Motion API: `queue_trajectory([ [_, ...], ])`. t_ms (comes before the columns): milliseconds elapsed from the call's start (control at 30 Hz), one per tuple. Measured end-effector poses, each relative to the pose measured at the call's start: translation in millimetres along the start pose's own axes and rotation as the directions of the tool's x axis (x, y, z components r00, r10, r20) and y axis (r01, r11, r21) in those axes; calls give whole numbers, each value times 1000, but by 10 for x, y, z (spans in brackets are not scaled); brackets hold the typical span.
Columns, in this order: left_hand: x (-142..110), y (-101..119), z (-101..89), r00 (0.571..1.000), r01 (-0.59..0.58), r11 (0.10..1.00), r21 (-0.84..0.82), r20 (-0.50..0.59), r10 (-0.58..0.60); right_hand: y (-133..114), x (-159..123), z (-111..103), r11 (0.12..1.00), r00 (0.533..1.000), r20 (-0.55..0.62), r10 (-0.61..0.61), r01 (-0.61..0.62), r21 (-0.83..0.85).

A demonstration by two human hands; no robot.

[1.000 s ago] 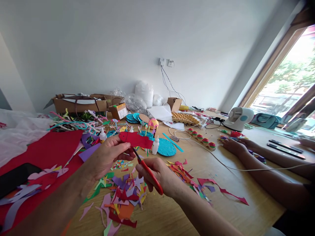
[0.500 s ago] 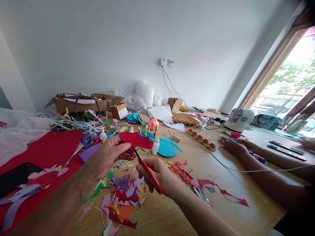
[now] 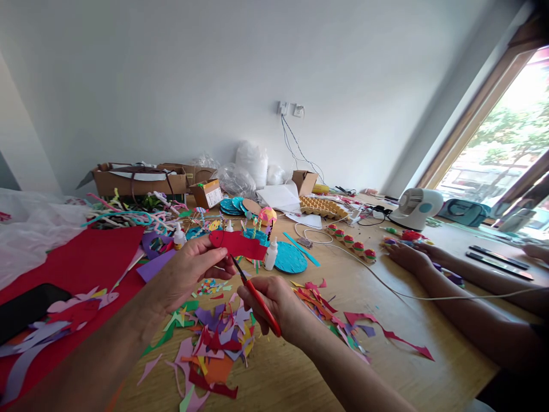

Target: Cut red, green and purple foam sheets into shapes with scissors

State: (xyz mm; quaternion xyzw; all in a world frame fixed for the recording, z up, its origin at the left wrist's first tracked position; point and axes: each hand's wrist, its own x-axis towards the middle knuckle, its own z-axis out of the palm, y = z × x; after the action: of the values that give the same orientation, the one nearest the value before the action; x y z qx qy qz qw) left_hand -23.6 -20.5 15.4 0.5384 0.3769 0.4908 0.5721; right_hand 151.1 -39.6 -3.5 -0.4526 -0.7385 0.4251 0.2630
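Between the thumb and fingers of my left hand (image 3: 199, 266) is a red paper piece (image 3: 240, 245), with a fish-like outline and a small drawn eye at its left end. My right hand (image 3: 268, 303) grips red-handled scissors (image 3: 261, 303). Their dark blades point up and left, with the tips at the lower edge of the red paper, close to my left fingertips. Coloured paper scraps (image 3: 218, 343) lie on the table below both hands. A white glue bottle (image 3: 271, 255) stands behind the paper's right end, beside a blue disc (image 3: 290, 257).
A large red sheet (image 3: 86, 260) covers the table's left side, with cut paper fish (image 3: 81, 309) on it. Farther right are an egg-carton strip (image 3: 351, 244), a white cable (image 3: 377, 277), a fan (image 3: 416, 209) and another person's hands (image 3: 407, 257). Cardboard boxes (image 3: 137, 180) stand along the wall.
Hardly anything differs. The scissors' handles have shifted very slightly left and up, and the red paper has moved a tiny bit. Both hands keep their hold.
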Motion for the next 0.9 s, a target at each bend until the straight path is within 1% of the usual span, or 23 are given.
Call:
queue_trajectory([
  [100,10,6,-13,1000,3,1000,10,-7,-3,8,0,-4,1000,1000,-7,-2,2,-22],
  [167,8,16,-11,1000,9,1000,11,-12,-9,14,-1,0,1000,1000,-3,3,-3,-7],
  [300,-6,31,6,1000,16,1000,7,15,-16,18,-5,10,1000,1000,6,13,-13,19],
  [500,-15,28,13,1000,19,1000,14,21,-19,29,-6,2,1000,1000,5,-5,5,-6],
  [700,-6,29,26,1000,16,1000,15,22,-17,25,-1,-8,999,1000,6,15,-14,-42],
  [900,1,17,32,999,32,999,18,24,-33,64,-11,-1,995,999,-11,-39,37,-97],
])
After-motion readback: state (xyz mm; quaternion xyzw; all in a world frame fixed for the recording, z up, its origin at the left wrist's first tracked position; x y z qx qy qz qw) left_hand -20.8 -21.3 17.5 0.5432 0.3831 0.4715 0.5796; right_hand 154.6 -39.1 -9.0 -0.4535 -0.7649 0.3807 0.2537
